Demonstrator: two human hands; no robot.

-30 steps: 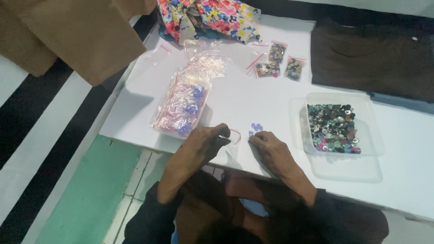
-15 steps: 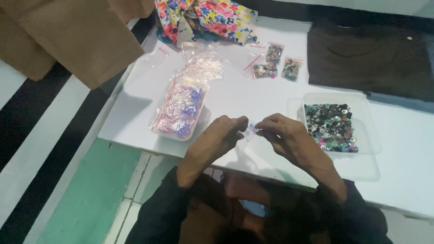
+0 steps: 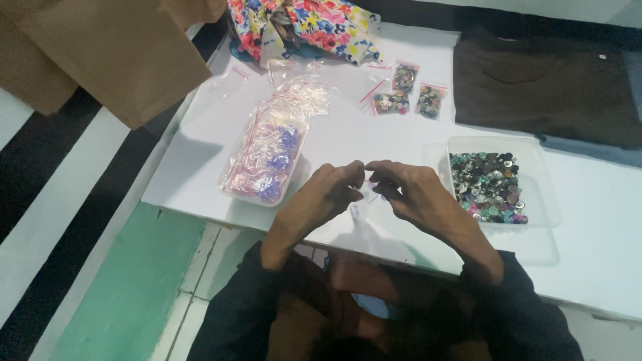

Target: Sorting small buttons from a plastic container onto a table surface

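My left hand [image 3: 326, 198] and my right hand [image 3: 405, 189] meet above the white table [image 3: 200, 160], fingertips pinched together on a small clear zip bag [image 3: 362, 200] that hangs between them. The bag's top edge is held by both hands; what is inside it is too small to tell. To the left lies a clear tray [image 3: 265, 160] stacked with small bags holding purple and pink pieces. To the right stands a clear tub of mixed buttons [image 3: 487, 186].
Three small bags of buttons [image 3: 403, 91] lie at the back of the table, beside loose empty bags [image 3: 231, 81]. Floral fabric [image 3: 307, 27] is bunched at the far edge, dark brown cloth [image 3: 542, 87] at the right, tan cloth [image 3: 114, 53] hangs left.
Both hands have lifted off the table surface and come together, now holding the small bag up between the fingertips. The small purple pieces on the table are no longer seen.
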